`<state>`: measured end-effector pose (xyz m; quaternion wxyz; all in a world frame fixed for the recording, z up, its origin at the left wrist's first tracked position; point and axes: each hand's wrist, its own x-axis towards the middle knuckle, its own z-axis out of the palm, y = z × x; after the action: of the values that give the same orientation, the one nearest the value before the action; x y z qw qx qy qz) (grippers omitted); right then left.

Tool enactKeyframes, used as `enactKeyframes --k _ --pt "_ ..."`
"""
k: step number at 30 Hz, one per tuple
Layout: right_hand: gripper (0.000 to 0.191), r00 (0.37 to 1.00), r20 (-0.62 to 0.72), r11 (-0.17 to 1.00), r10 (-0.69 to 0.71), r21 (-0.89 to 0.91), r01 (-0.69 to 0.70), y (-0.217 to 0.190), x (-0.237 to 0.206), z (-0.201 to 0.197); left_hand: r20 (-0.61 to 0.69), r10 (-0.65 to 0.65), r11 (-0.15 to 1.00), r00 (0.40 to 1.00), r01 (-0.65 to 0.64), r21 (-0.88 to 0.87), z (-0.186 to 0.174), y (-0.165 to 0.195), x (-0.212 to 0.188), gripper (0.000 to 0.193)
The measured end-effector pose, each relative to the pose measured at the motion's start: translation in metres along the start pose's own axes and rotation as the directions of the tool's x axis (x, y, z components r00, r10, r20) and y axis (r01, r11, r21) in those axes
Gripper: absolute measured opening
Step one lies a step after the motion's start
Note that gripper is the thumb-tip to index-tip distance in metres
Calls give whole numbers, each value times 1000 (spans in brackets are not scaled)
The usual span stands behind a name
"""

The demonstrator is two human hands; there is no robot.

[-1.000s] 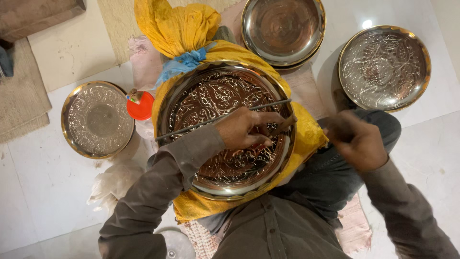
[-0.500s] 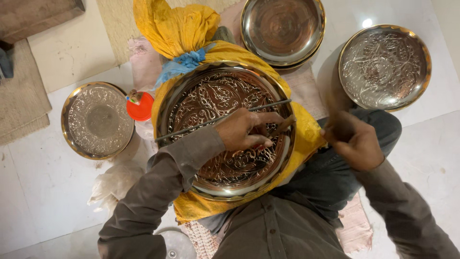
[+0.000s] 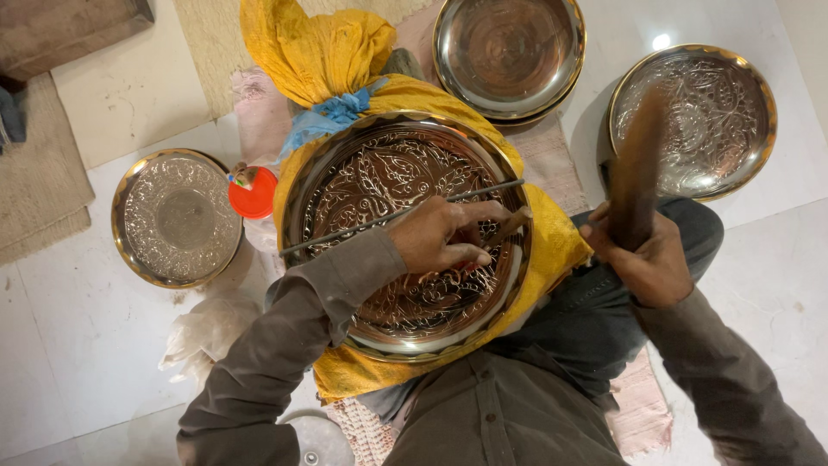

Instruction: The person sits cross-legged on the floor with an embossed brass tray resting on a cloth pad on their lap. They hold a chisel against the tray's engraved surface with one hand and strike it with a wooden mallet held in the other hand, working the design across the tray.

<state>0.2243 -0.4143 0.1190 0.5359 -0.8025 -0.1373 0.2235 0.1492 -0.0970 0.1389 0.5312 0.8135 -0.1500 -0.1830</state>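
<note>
A large engraved metal plate point(image 3: 379, 181) rests on a yellow cloth cushion point(image 3: 552, 246) in front of me. My left hand point(image 3: 440, 235) lies on the plate and pinches a small chisel point(image 3: 509, 226) against its surface, with a long thin metal rod point(image 3: 345, 231) running under the hand across the plate. My right hand point(image 3: 647, 255) is raised to the right of the plate, gripping a brown wooden mallet point(image 3: 638, 168) that points up and is blurred.
A smaller engraved plate point(image 3: 177, 216) lies on the white floor at the left, next to an orange-capped bottle point(image 3: 253, 194). A plain metal plate point(image 3: 509, 52) sits at the top and another engraved plate point(image 3: 716, 112) at the right. White crumpled cloth point(image 3: 203, 332) lies lower left.
My right hand has lifted the mallet up and away from the chisel. My left hand stays on the plate with the chisel.
</note>
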Motion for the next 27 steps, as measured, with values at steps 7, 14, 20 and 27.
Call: enactKeyframes --k 7,14,20,27 --pt "28 999 -51 999 -9 49 11 -4 3 4 -14 15 1000 1000 -15 -20 2 -5 1 56" --pt "29 998 -53 994 -33 -106 28 -14 4 1 -17 79 997 997 -79 -11 1 -9 -1 54" --pt "33 977 12 825 -213 -534 186 -15 2 -2 -18 21 999 1000 -21 33 1 -6 0 55" --pt "42 990 67 672 -121 -729 131 -8 1 -3 -22 43 999 999 -43 14 2 -5 0 51"
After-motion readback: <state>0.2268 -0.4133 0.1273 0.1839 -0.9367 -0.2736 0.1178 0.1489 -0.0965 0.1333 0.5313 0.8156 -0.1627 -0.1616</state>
